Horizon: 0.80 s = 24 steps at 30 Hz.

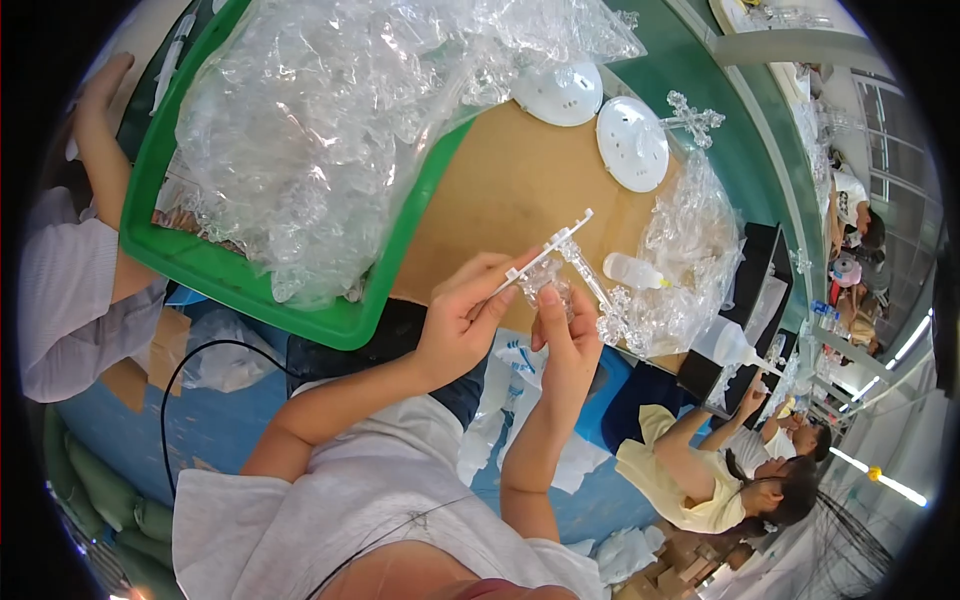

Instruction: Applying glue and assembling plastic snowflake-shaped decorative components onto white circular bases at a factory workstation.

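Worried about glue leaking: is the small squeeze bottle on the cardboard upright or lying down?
Lying down: the squeeze bottle rests on its side on the cardboard, nozzle pointing right.

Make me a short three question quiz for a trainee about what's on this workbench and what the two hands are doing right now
1. True or false: the green tray holds crumpled clear plastic wrap.
2. How many white round discs lie on the brown board?
3. The white strip is pinched by the: A. left hand B. right hand C. neither

Key: 1 true; 2 two; 3 A. The right hand grips a clear plastic piece.
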{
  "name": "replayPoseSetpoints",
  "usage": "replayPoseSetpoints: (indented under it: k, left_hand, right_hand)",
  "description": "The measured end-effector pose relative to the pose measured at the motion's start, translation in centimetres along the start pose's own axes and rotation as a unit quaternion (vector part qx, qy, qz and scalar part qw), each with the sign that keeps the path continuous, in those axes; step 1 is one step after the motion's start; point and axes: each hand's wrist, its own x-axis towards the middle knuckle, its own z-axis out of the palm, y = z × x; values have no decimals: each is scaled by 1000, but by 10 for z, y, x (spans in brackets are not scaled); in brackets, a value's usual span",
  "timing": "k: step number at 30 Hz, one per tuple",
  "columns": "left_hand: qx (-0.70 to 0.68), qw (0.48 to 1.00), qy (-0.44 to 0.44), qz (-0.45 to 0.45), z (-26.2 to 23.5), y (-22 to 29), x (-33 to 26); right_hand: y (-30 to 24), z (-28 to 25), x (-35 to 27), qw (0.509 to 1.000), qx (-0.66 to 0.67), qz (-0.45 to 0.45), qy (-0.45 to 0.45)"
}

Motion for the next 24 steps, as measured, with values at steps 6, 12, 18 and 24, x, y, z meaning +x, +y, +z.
replayPoseSetpoints:
  k: [6,12,18,24]
  left_hand:
    - [49,998,37,26,-14,-2,-1]
    - [-179,977,56,-104,-8,-31,2]
    - [-205,971,75,-101,-11,-30,9]
    - [-231,967,57,-94,-2,-34,10]
  right_hand:
    - [9,8,7,998,-45,-38,-12]
    - [23,14,12,994,-44,-96,-32]
    - [26,29,14,989,82,-122,12]
    - [20,30,19,986,-55,-144,66]
